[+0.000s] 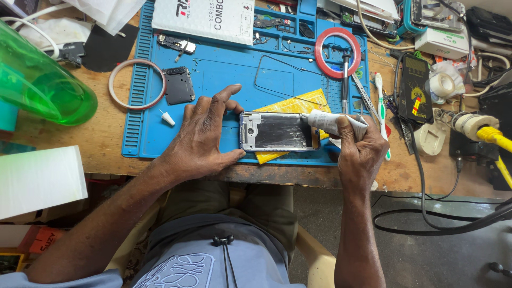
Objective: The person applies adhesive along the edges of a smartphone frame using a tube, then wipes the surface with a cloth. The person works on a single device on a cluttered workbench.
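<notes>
An opened phone body (277,132), silver frame with a dark inner face, lies on a yellow cloth (298,104) on the blue work mat (224,69). My left hand (205,136) steadies the phone's left end, thumb below and forefinger above. My right hand (360,149) is closed around a small white glue tube (333,122), whose nozzle touches the phone's right edge.
On the mat lie a dark cover plate (178,85), a red tape ring (337,45), a white tape ring (137,84), a small white cap (167,118) and a white box (205,18). A green bottle (37,80) stands left. A multimeter (416,88), toothbrush (381,106) and cables crowd the right.
</notes>
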